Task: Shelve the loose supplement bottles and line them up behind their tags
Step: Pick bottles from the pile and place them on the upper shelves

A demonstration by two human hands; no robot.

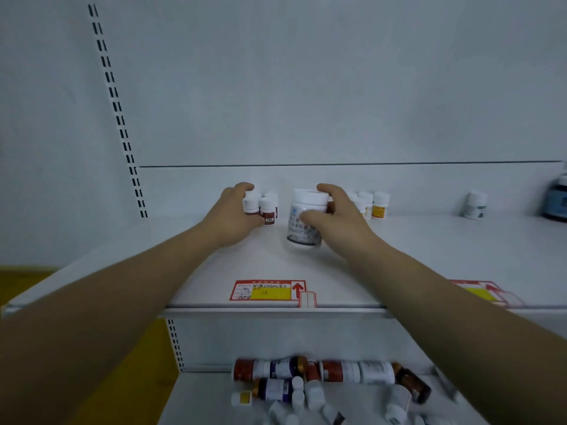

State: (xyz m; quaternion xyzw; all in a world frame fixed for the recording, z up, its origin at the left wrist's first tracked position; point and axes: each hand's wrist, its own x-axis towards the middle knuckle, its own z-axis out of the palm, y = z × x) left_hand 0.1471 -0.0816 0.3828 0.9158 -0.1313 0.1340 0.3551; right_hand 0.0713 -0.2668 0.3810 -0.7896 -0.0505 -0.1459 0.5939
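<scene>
On the upper white metal shelf, near its back wall, the right hand holds a large white plastic jar with a white screw cap and a blue-grey printed label. The fingers curl over the cap's far side and the thumb presses across the label. The jar stands with its long axis close to vertical, cap up toward 12 o'clock and base down toward 6, label facing the camera. A shadow lies under the base, and I cannot tell whether it touches the shelf.

At the jar's 9 o'clock, just beside it, the left hand grips a cluster of small white plastic bottles with dark red labels, fingers hooked over the rear caps and thumb against the nearest bottle. All of them stand upright.

At the jar's 3 o'clock, partly hidden behind the right hand, stands a group of small white bottles with yellow labels. Farther along at 3 o'clock, well apart, is a white bottle with a green label, and a dark blue jar sits at the frame edge.

At 6 o'clock from the jar, a red and yellow price tag lies on the shelf's front lip, its red arrow pointing toward 12. A second red and yellow tag sits at 4 o'clock, partly covered by the right forearm.

Below, at 6 o'clock, a heap of loose bottles, brown glass and white plastic, lies mostly on its side on the lower shelf.
</scene>
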